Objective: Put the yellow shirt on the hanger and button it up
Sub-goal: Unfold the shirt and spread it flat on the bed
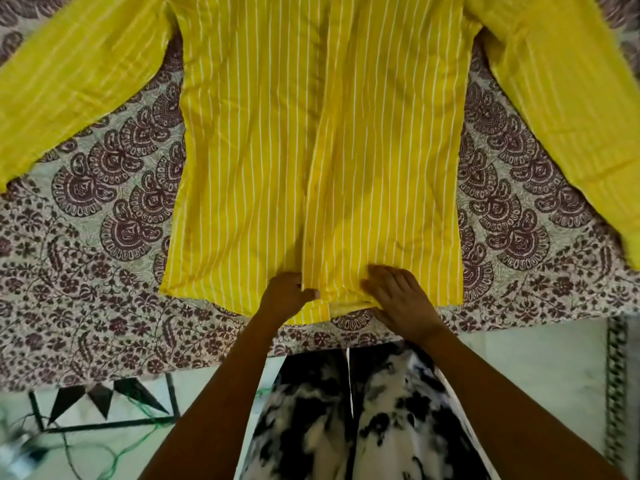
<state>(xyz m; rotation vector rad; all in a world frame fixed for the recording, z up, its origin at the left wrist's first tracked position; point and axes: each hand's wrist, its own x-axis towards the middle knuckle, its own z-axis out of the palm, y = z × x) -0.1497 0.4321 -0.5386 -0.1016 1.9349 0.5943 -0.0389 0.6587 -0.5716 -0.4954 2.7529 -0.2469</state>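
Note:
The yellow shirt (263,150) with thin white stripes lies flat, front up, on a patterned bedspread, both sleeves spread out to the sides. Its front placket runs down the middle to the hem. At the hem, my left hand (285,294) pinches the placket's edge between thumb and curled fingers. My right hand (398,299) lies flat on the right front panel at the hem, fingers straight, pressing the cloth down. No hanger is in view; the collar lies beyond the top edge of the frame.
A bedspread (104,244) with a purple paisley and flower print covers the bed, whose near edge runs just below the hem. Below it lie a pale tiled floor (536,355) with black triangle motifs, green cord (138,441) at lower left, and my black-and-white clothing (346,427).

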